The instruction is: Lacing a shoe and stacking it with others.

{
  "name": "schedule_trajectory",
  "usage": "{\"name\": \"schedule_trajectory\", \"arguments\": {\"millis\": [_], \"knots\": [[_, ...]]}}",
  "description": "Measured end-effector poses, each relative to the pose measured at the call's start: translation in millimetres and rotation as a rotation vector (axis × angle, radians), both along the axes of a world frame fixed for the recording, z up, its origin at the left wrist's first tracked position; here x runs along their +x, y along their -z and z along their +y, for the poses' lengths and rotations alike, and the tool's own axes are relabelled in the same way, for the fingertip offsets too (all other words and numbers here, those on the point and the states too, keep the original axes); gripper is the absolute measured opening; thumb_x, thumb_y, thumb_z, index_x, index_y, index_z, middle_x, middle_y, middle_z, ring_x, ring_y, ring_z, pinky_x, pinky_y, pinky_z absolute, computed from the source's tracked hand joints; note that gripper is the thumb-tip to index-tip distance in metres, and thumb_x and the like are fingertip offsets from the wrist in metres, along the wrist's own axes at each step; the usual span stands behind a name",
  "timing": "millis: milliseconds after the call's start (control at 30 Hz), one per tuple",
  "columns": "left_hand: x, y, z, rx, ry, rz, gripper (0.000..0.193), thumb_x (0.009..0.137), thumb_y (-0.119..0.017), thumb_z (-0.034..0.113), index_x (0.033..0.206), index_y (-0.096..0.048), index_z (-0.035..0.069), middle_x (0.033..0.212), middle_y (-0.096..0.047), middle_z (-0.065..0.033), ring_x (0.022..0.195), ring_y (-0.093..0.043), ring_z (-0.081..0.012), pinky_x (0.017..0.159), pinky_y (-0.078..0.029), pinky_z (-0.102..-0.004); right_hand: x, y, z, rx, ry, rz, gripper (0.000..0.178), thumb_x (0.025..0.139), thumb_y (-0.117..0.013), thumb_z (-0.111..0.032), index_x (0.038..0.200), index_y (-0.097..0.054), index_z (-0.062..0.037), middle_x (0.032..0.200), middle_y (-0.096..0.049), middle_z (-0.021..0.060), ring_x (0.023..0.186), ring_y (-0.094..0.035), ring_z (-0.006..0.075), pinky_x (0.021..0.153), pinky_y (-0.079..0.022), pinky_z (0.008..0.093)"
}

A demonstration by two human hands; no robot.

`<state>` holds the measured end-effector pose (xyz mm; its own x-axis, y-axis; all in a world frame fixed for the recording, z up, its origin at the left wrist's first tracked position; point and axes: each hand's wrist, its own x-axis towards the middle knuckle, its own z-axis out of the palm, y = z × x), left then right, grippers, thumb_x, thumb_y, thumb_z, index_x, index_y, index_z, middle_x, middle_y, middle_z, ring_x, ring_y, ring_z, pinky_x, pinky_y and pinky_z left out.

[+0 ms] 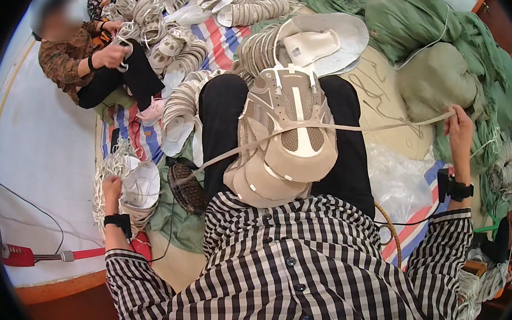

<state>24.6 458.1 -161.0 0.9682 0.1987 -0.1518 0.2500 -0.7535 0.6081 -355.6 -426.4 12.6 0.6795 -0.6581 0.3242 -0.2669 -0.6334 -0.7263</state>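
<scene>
Several beige shoe uppers lie stacked on my lap, and the top shoe upper (301, 154) has a mesh toe and a pale tongue strip. A flat beige shoelace (343, 128) crosses it, pulled out to both sides. My right hand (459, 131), raised at the right, pinches one end of the lace. On the left, my left hand (112, 189) is closed, and the other side of the lace runs toward it, thin and blurred near the fingers. Just beside that hand is a bundle of white laces and pale uppers (140, 184).
Rows of nested uppers (178, 115) lie ahead and to the left. Large green cloth sacks (437, 78) fill the far right. Clear plastic (393, 177) lies near my right knee. A co-worker (78, 56) sits at the far left handling laces, with another person behind.
</scene>
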Motion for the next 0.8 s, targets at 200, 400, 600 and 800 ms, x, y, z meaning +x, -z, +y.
{"name": "schedule_trajectory", "arguments": {"millis": [200,400,600,800], "knots": [[-37.9,-101.4,-255.2,-0.276,0.679,-0.319,0.015,0.088,-0.059,0.007,0.099,-0.063,-0.001,0.084,-0.06,-0.0032,0.075,-0.056,-0.0105,0.069,-0.046,-0.0242,73.7,-17.8,122.4,0.279,-0.339,-0.186,0.019,0.099,-0.05,-0.017,0.105,-0.063,-0.003,0.073,-0.059,0.0001,0.058,-0.055,0.0063,0.051,-0.045,0.0203],[-105.9,-187.4,-433.8,-0.655,1.062,-0.221,0.018,0.089,-0.057,0.003,0.105,-0.062,-0.002,0.102,-0.066,-0.0073,0.093,-0.062,-0.013,0.085,-0.048,-0.0251,116.4,-28.5,208.3,0.47,-0.562,-0.207,0.015,0.096,-0.054,-0.012,0.104,-0.063,-0.0029,0.077,-0.063,0.0012,0.064,-0.058,0.0055,0.056,-0.048,0.0196],[-121.1,-176.3,-480.5,-0.625,1.127,-0.236,0.017,0.086,-0.058,0.001,0.102,-0.062,-0.002,0.093,-0.064,-0.006,0.085,-0.06,-0.0118,0.077,-0.047,-0.0251,130.0,0.8,223.6,0.527,-0.631,-0.145,0.011,0.095,-0.056,-0.011,0.101,-0.06,-0.0026,0.077,-0.063,0.001,0.065,-0.057,0.0046,0.057,-0.048,0.0197],[-152.7,-171.6,-464.1,-0.371,1.219,-0.567,0.021,0.076,-0.063,-0.002,0.096,-0.063,0.001,0.091,-0.059,-0.0103,0.085,-0.058,-0.0232,0.076,-0.047,-0.0307,124.2,21.5,225.8,0.566,-0.581,-0.084,0.009,0.095,-0.054,-0.009,0.099,-0.059,-0.0022,0.078,-0.063,0.004,0.067,-0.058,0.008,0.06,-0.048,0.0226]]}}
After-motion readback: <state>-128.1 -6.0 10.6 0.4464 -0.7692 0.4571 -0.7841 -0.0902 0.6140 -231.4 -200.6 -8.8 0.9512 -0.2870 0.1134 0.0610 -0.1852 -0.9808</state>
